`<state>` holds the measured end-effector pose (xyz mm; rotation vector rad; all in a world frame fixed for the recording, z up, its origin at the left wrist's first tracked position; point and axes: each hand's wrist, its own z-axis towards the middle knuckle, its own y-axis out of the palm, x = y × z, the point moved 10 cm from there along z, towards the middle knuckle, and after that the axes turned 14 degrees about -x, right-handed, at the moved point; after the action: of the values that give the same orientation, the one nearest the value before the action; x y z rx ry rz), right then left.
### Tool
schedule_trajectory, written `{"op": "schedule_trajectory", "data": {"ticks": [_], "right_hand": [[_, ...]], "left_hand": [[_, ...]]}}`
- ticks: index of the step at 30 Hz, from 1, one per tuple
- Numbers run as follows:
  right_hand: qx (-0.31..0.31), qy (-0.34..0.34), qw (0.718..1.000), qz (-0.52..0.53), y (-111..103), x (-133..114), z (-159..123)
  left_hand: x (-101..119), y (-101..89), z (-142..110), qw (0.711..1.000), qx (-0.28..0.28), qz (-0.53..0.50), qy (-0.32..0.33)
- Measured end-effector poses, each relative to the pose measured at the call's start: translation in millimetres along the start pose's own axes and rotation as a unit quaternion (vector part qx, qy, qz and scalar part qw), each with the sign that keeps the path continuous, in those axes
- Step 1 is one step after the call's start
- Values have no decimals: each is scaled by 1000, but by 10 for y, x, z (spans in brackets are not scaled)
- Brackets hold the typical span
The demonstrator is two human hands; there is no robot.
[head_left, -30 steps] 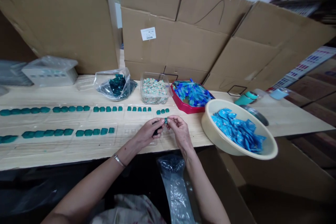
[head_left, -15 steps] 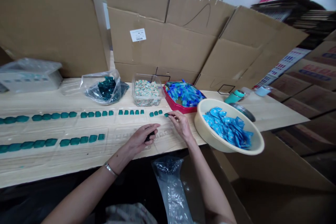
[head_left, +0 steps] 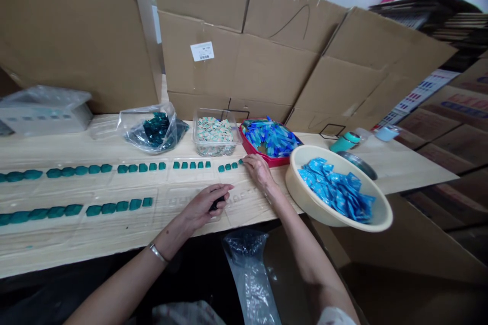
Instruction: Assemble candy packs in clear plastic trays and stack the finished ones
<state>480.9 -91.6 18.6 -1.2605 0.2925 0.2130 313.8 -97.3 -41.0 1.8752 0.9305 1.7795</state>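
Note:
My left hand (head_left: 206, 204) rests on the wooden table (head_left: 114, 233), its fingers curled round a dark small thing that I cannot name. My right hand (head_left: 258, 171) reaches to the far row of small teal pieces (head_left: 227, 166), fingertips pressed on the last piece at the row's right end, beside the red tray. Clear plastic blister trays (head_left: 190, 198) lie flat on the table and hold two long rows of the teal pieces (head_left: 114, 207).
Behind the rows stand a clear bag of dark teal pieces (head_left: 154, 129), a clear tub of pale pieces (head_left: 214, 132) and a red tray of blue sachets (head_left: 270, 137). A cream bowl of blue sachets (head_left: 339, 188) overhangs the front edge. Cardboard boxes (head_left: 247, 66) wall the back.
My hands were together holding a teal piece; the right hand has since carried it to the end of the far row. The left hand has dropped to the table.

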Motion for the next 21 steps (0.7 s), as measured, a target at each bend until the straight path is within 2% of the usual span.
{"op": "schedule_trajectory", "data": {"ticks": [4,11,16,21], "right_hand": [[-27,-8,1000,-7,29,10,48],[5,6,996,85,-17,164,75],[15,0,995,101,-20,190,77],[-9,-27,994,101,26,178,78]], "left_hand": [[-11,-4,9,1000,5,8,-3],[16,7,16,1000,3,6,-2],[25,17,32,1000,4,11,-2],[15,-14,47,1000,6,9,-1]]}}
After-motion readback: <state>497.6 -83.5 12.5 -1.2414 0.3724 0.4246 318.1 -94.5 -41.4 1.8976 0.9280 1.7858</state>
